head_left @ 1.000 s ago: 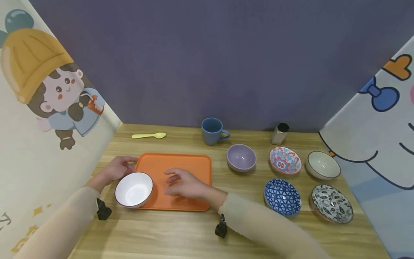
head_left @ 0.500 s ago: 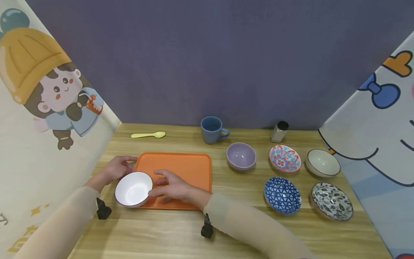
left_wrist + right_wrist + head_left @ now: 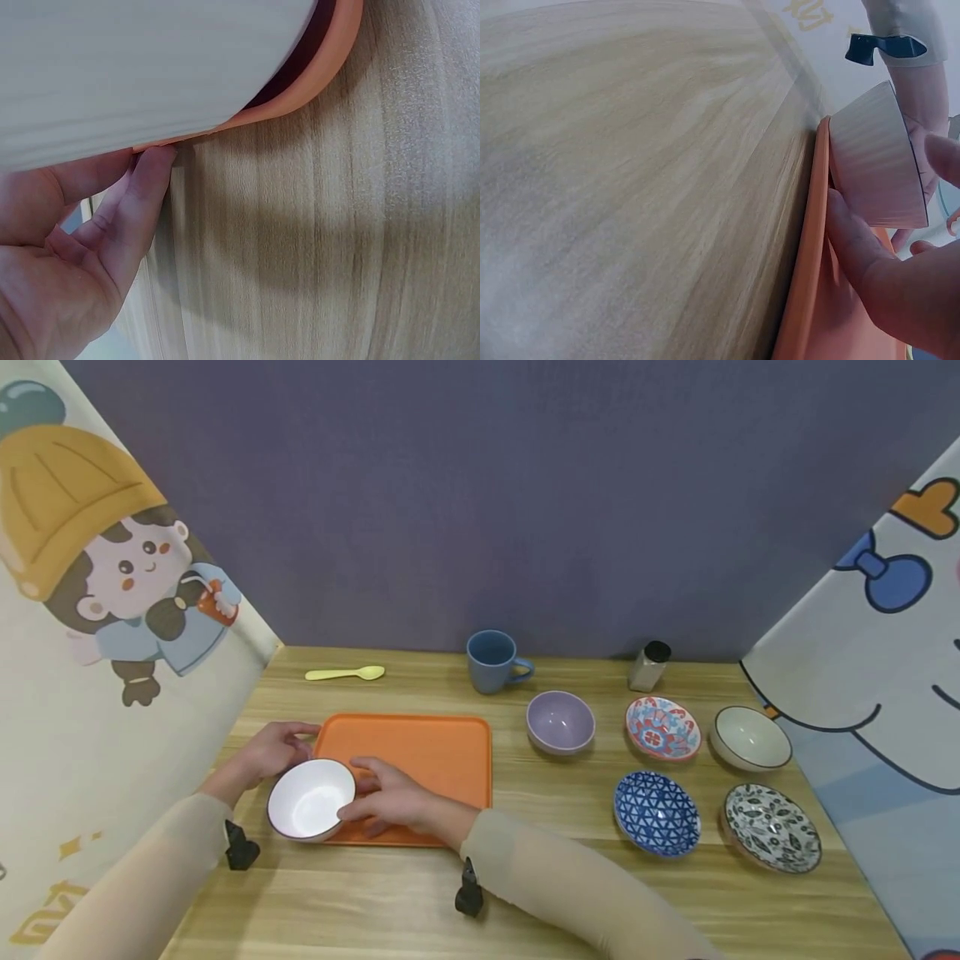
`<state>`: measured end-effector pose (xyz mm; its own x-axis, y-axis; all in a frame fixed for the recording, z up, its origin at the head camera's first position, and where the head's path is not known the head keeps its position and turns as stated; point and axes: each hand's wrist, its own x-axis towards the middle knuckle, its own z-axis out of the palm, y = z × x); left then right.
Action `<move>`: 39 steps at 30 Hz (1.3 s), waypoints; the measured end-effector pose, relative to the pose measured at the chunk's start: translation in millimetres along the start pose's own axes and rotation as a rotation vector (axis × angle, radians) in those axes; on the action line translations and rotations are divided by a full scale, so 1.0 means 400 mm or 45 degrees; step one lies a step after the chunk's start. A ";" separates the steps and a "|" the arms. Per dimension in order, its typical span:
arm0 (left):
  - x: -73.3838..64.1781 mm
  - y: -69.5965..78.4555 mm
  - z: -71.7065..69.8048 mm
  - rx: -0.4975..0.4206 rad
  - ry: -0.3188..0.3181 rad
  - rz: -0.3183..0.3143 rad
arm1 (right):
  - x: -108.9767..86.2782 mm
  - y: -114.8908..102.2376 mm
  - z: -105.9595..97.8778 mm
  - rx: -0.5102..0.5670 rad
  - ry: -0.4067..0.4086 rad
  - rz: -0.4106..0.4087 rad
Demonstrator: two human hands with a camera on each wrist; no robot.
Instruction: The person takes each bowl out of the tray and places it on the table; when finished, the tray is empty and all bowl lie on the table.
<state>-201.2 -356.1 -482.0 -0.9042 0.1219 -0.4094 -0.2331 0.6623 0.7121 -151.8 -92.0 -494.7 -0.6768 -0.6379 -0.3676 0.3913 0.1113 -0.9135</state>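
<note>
A white bowl with a dark rim (image 3: 311, 799) sits over the front left corner of the orange tray (image 3: 442, 752). Just behind that bowl, my left hand (image 3: 273, 750) pinches the tray's left edge with its fingertips; the left wrist view shows them meeting at the rim. My right hand (image 3: 393, 797) comes over the tray from the right. Its fingers are spread loosely beside the bowl, the thumb by the bowl's rim. In the right wrist view, one finger (image 3: 851, 232) lies low against the bowl's base. Contact between thumb and bowl is unclear.
Behind the tray lie a yellow spoon (image 3: 345, 673) and a blue mug (image 3: 492, 662). A purple bowl (image 3: 560, 723) stands right of the tray. Farther right are a black-capped jar (image 3: 648, 667), a red-patterned dish (image 3: 663, 728), a blue-patterned dish (image 3: 657, 814), a pale bowl (image 3: 751, 739) and a leaf-patterned dish (image 3: 771, 828).
My right hand has moved left across the tray and come up against the white bowl's right side. My left hand, the bowl and the tray hold their places.
</note>
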 end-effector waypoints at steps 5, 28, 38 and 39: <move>0.001 0.000 0.000 0.014 0.007 -0.016 | 0.003 0.001 0.004 -0.026 0.016 -0.009; -0.002 -0.006 0.000 -0.004 0.006 0.014 | -0.005 -0.007 0.024 -0.068 0.069 -0.081; -0.004 -0.002 0.001 0.010 0.012 -0.008 | -0.008 -0.002 0.037 0.055 0.098 -0.064; -0.006 -0.001 0.001 0.012 0.015 -0.008 | -0.009 -0.001 0.039 0.070 0.103 -0.054</move>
<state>-198.9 -356.3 -481.4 -0.9068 0.1092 -0.4072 -0.2355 0.6699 0.7041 -139.8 -101.8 -490.2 -0.7410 -0.5770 -0.3434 0.3930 0.0420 -0.9186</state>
